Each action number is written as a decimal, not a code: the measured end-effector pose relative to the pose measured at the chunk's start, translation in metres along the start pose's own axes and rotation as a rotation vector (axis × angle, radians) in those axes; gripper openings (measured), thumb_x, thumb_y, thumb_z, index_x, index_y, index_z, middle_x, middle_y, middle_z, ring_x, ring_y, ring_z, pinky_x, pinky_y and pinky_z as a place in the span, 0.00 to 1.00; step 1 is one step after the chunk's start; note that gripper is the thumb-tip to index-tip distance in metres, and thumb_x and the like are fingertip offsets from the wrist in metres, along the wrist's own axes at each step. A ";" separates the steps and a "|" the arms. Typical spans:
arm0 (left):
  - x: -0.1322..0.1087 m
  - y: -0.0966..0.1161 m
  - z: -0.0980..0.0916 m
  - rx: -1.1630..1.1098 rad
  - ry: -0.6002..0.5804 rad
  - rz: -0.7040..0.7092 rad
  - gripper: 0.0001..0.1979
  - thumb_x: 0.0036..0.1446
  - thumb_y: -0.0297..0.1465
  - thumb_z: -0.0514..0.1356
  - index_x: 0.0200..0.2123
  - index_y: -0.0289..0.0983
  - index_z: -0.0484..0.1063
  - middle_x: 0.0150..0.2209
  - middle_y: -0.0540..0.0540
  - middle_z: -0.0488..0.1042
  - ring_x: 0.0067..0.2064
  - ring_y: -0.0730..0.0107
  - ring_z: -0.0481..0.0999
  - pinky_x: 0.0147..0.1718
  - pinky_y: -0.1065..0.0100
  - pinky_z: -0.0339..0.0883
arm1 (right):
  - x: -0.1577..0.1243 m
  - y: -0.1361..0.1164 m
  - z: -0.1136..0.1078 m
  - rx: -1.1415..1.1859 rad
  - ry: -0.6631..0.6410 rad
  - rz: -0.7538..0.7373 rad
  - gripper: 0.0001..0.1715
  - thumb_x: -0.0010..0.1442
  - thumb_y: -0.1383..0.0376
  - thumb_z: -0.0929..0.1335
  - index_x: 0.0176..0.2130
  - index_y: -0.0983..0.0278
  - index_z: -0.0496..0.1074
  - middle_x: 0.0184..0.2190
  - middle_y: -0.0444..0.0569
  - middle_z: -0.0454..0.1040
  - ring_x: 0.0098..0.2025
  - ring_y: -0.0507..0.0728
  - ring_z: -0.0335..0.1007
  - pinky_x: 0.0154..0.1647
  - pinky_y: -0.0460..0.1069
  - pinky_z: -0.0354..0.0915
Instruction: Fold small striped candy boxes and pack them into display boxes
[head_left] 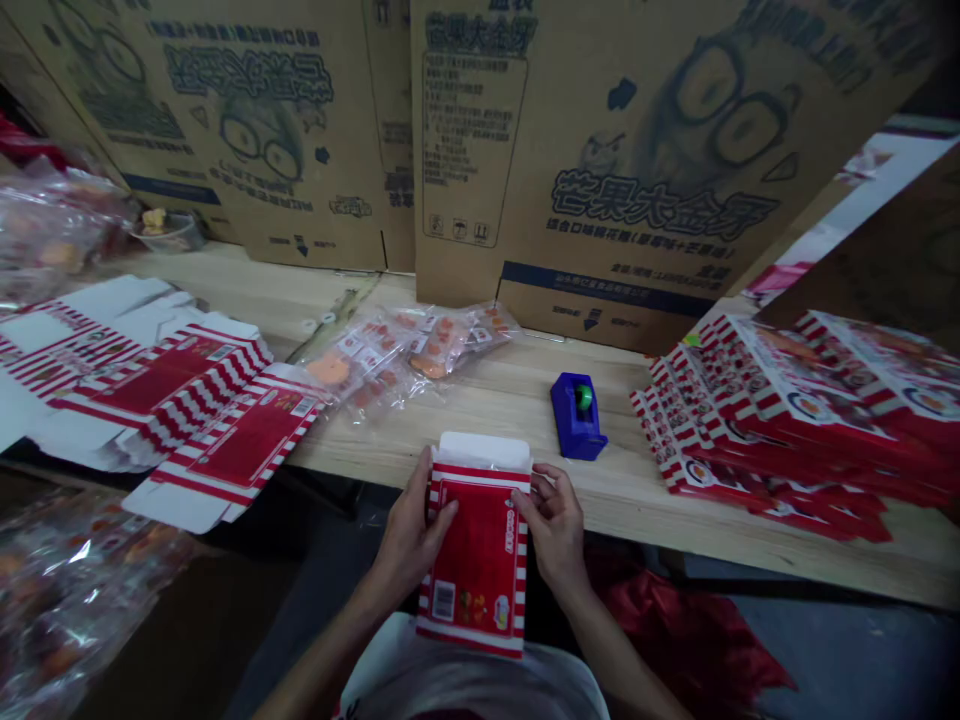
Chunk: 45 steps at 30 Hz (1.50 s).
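Note:
Between my two hands is a red cardboard box [480, 560] with red-and-white striped edges, held at the table's front edge. Its white end flap [484, 450] stands up at the far end. My left hand [409, 530] grips the left side, thumb on the printed face. My right hand [553, 515] pinches the upper right edge, with its thumb on the face. A blue tape dispenser [577, 420] with a green core stands on the table, right of and beyond my right hand. Clear plastic packets [442, 340] with orange pieces lie beyond the box.
Flat striped cartons [247, 430] lie stacked at left, one jutting past the table edge. Filled-out striped boxes [780, 420] are piled at right. Large brown cartons [600, 270] wall off the back. More packets [60, 610] sit lower left; a small tub [176, 238] stands at back left.

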<state>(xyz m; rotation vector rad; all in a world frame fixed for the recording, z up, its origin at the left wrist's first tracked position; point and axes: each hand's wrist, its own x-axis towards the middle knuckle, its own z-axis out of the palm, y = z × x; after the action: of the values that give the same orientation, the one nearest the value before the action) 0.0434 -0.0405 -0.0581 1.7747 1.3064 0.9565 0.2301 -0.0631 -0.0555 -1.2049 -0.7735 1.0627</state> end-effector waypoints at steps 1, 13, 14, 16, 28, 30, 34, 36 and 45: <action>-0.001 -0.005 0.001 -0.131 -0.027 -0.009 0.33 0.63 0.38 0.53 0.67 0.37 0.47 0.63 0.37 0.61 0.62 0.56 0.64 0.60 0.56 0.59 | -0.001 0.001 -0.006 0.014 -0.015 0.027 0.27 0.51 0.60 0.75 0.47 0.58 0.63 0.40 0.48 0.78 0.40 0.58 0.76 0.42 0.53 0.72; -0.001 -0.006 0.004 -0.442 -0.221 -0.085 0.10 0.56 0.36 0.63 0.32 0.35 0.70 0.35 0.46 0.73 0.38 0.67 0.72 0.38 0.70 0.65 | -0.007 0.009 -0.048 -0.404 -0.243 -0.148 0.10 0.60 0.59 0.68 0.30 0.62 0.75 0.36 0.48 0.75 0.41 0.57 0.71 0.43 0.49 0.66; 0.001 -0.006 0.006 -0.434 -0.187 -0.073 0.10 0.56 0.36 0.62 0.29 0.35 0.70 0.34 0.46 0.72 0.38 0.68 0.71 0.37 0.70 0.64 | -0.005 0.007 -0.046 -0.402 -0.236 -0.158 0.09 0.59 0.60 0.69 0.30 0.62 0.74 0.34 0.47 0.73 0.39 0.55 0.70 0.41 0.48 0.65; 0.003 -0.007 0.008 -0.455 -0.132 -0.105 0.11 0.56 0.35 0.62 0.27 0.35 0.68 0.31 0.47 0.71 0.34 0.70 0.70 0.34 0.71 0.63 | -0.002 0.003 -0.041 -0.342 -0.195 -0.118 0.06 0.58 0.61 0.70 0.36 0.60 0.73 0.31 0.44 0.71 0.34 0.53 0.69 0.35 0.46 0.65; 0.005 0.003 -0.021 -0.302 -0.264 -0.027 0.10 0.57 0.35 0.61 0.31 0.35 0.75 0.36 0.44 0.71 0.38 0.68 0.71 0.35 0.70 0.63 | 0.000 -0.015 -0.034 -0.354 -0.375 -0.055 0.11 0.59 0.58 0.69 0.34 0.61 0.80 0.41 0.52 0.76 0.44 0.57 0.72 0.44 0.50 0.67; 0.009 0.005 -0.024 -0.382 -0.274 -0.106 0.12 0.56 0.37 0.62 0.29 0.34 0.76 0.34 0.44 0.73 0.36 0.69 0.72 0.34 0.70 0.64 | 0.004 -0.019 -0.033 -0.375 -0.384 -0.004 0.09 0.55 0.59 0.72 0.33 0.62 0.79 0.36 0.50 0.77 0.39 0.57 0.73 0.40 0.50 0.67; 0.025 0.006 -0.033 -0.546 -0.335 -0.300 0.13 0.45 0.38 0.70 0.29 0.34 0.79 0.27 0.46 0.75 0.29 0.70 0.72 0.29 0.71 0.64 | 0.017 -0.032 -0.027 -0.422 -0.400 0.089 0.10 0.49 0.61 0.75 0.31 0.64 0.77 0.27 0.46 0.76 0.29 0.54 0.71 0.31 0.47 0.66; 0.034 0.010 -0.040 -0.602 -0.407 -0.372 0.14 0.42 0.38 0.71 0.28 0.33 0.79 0.26 0.44 0.77 0.28 0.69 0.74 0.30 0.69 0.66 | 0.024 -0.040 -0.022 -0.445 -0.426 0.104 0.09 0.49 0.61 0.74 0.28 0.65 0.76 0.23 0.44 0.74 0.25 0.52 0.69 0.26 0.46 0.63; 0.040 0.014 -0.047 -0.426 -0.506 -0.089 0.12 0.53 0.37 0.65 0.30 0.33 0.78 0.33 0.42 0.77 0.33 0.68 0.75 0.32 0.70 0.66 | 0.020 -0.050 -0.021 -0.585 -0.508 -0.222 0.09 0.58 0.63 0.69 0.28 0.64 0.74 0.27 0.47 0.75 0.31 0.53 0.70 0.33 0.47 0.64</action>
<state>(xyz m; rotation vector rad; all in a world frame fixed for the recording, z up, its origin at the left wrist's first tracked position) 0.0163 0.0005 -0.0184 1.4796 0.7839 0.6182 0.2675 -0.0521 -0.0127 -1.2972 -1.6596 0.9955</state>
